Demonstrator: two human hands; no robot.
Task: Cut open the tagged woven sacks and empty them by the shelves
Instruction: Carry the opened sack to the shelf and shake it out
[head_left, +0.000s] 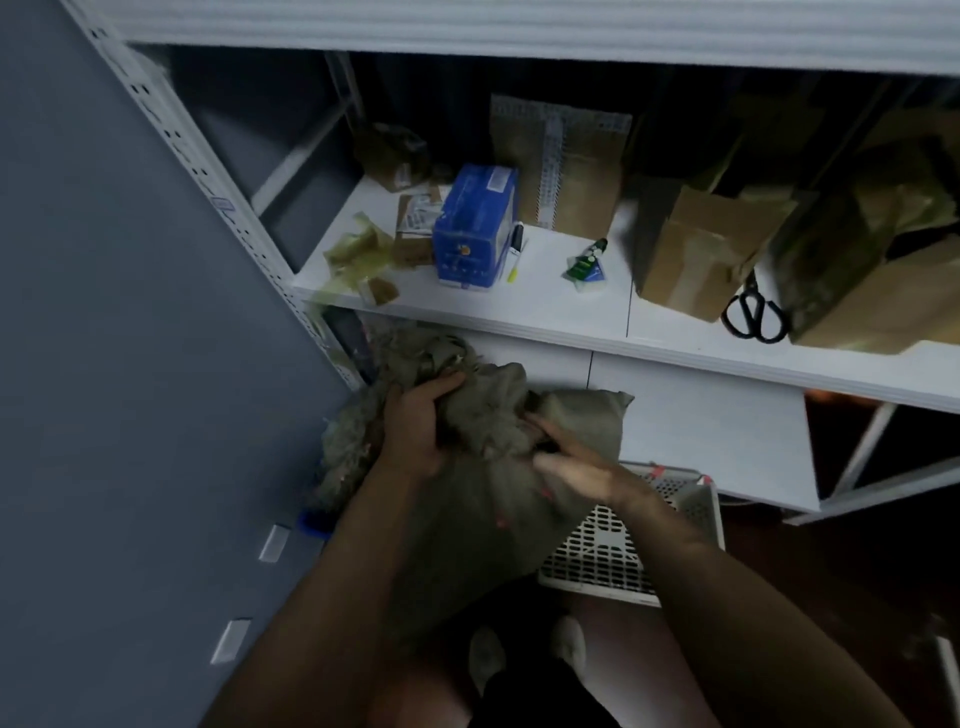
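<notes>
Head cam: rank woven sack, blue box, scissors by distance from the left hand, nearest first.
1. woven sack: gripped by the left hand, below the shelf.
2. blue box: on the shelf, above the hand in the head view.
3. scissors: far right on the same shelf.

Blue box (475, 228) upright on white shelf (561, 306); marker pen (516, 252) just beside it. Green packet (586, 265) near. Brown parcels (701, 249) further right. White perforated basket (613, 551) on floor below.
</notes>
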